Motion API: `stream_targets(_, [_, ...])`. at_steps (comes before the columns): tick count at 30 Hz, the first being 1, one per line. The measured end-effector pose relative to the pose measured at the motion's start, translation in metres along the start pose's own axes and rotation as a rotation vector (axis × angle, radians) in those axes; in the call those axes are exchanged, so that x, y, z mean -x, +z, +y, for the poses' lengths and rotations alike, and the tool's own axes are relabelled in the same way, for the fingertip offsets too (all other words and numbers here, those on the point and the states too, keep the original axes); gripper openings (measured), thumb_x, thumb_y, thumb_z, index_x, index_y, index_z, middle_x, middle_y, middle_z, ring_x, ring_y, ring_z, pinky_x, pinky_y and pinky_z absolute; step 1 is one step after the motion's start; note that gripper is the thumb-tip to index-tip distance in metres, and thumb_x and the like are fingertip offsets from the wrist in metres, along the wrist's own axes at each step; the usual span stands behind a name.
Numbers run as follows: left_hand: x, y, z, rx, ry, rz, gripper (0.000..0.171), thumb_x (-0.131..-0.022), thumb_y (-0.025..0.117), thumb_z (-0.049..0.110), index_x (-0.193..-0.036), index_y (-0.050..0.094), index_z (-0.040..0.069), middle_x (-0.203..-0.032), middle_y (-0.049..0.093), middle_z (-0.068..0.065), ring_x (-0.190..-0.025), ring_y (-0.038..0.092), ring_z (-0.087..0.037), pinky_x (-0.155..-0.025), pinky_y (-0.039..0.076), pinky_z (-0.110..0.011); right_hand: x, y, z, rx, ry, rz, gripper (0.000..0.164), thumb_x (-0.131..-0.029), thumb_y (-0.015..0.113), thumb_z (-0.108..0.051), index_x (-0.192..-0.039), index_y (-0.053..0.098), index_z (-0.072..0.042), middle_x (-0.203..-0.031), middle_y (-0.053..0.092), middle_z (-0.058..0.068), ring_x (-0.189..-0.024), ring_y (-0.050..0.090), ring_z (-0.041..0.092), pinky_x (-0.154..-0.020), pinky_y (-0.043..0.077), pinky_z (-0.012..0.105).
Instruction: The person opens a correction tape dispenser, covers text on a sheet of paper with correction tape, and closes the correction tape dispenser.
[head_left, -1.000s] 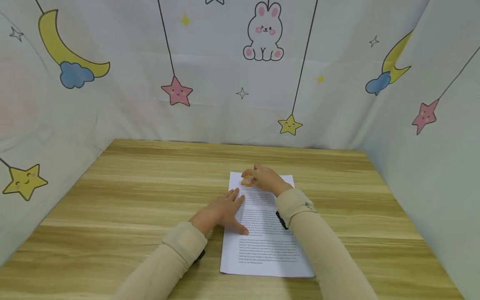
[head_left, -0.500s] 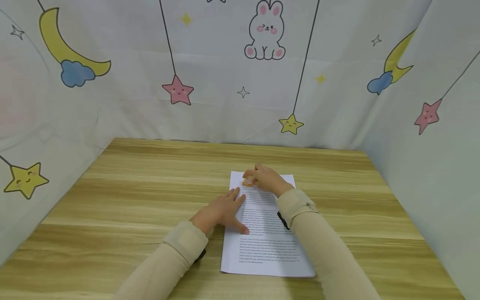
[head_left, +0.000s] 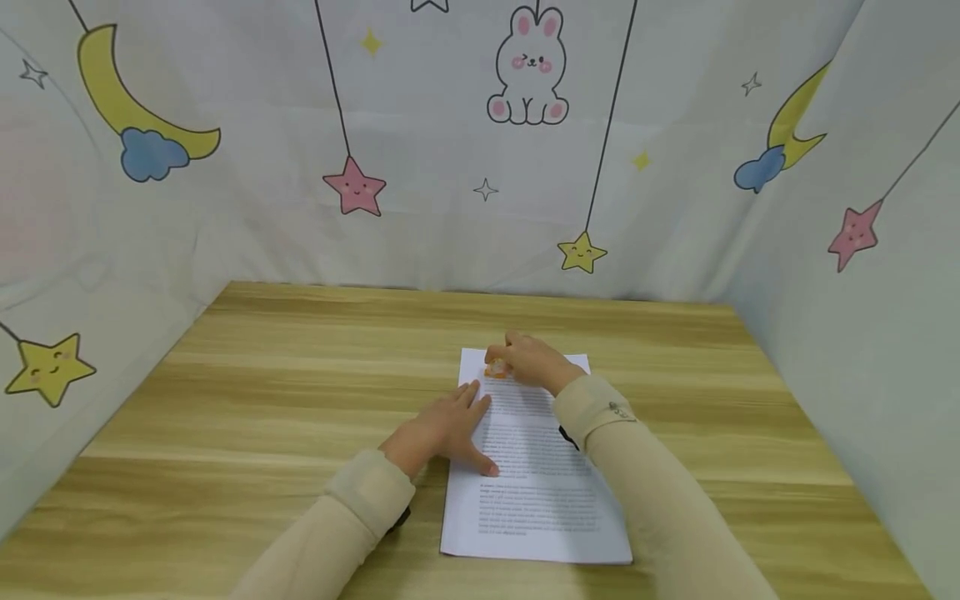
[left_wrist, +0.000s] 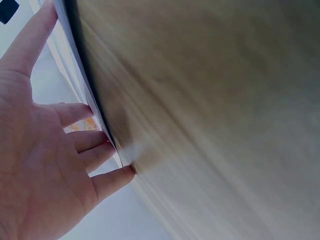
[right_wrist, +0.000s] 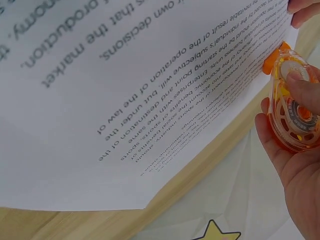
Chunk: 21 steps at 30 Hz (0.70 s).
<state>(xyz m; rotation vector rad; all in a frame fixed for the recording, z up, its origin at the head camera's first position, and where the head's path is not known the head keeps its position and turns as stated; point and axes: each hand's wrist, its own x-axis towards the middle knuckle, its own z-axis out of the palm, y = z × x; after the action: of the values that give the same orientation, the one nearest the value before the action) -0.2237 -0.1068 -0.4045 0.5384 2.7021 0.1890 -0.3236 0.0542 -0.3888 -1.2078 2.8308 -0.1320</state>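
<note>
A stack of printed paper point(head_left: 536, 521) lies upright on the table in the head view. On its left part rests my left hand point(head_left: 446, 425), fingers spread flat and thumb on the text. The left wrist view shows the palm point(left_wrist: 40, 165) with fingertips along the paper's edge. Near the top of the page my right hand point(head_left: 534, 362) holds an orange see-through correction tape point(head_left: 495, 369). Seen from the right wrist, thumb and fingers grip the round body of the correction tape point(right_wrist: 296, 112), and its orange tip end point(right_wrist: 272, 61) meets the sheet near the text lines.
The wooden table point(head_left: 262, 400) stretches out on both sides of the paper. White curtains point(head_left: 420, 242) printed with stars, moons and a rabbit enclose it at the back and sides.
The correction tape has shifted very slightly to the right along the top of the page, in my right hand. My left hand stays in place on the paper. The head view bobs a little.
</note>
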Motion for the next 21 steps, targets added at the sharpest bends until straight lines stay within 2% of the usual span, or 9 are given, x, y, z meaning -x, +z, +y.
stream_targets(10, [0.0017, -0.0002, 0.0009, 0.025, 0.0, 0.001, 0.109, -0.065, 0.068, 0.067, -0.147, 0.023, 0.011, -0.155, 0.009, -0.015, -0.143, 0.01, -0.029, -0.114, 0.021, -0.045, -0.0006, 0.0001, -0.0001, 0.022, 0.022, -0.041, 0.026, -0.091, 0.056, -0.01, -0.115, 0.059, -0.021, -0.096, 0.052, 0.009, -0.079, 0.053, 0.02, -0.075, 0.048, 0.034])
stream_targets(21, [0.002, 0.0005, 0.0003, 0.01, 0.009, 0.013, 0.108, -0.065, 0.067, 0.067, -0.147, 0.024, 0.011, -0.155, 0.01, -0.015, -0.143, 0.011, -0.029, -0.113, 0.022, -0.046, 0.0011, -0.0016, -0.0003, 0.008, 0.026, -0.048, 0.028, -0.09, 0.056, -0.007, -0.115, 0.059, -0.02, -0.097, 0.052, 0.01, -0.079, 0.053, 0.02, -0.076, 0.048, 0.035])
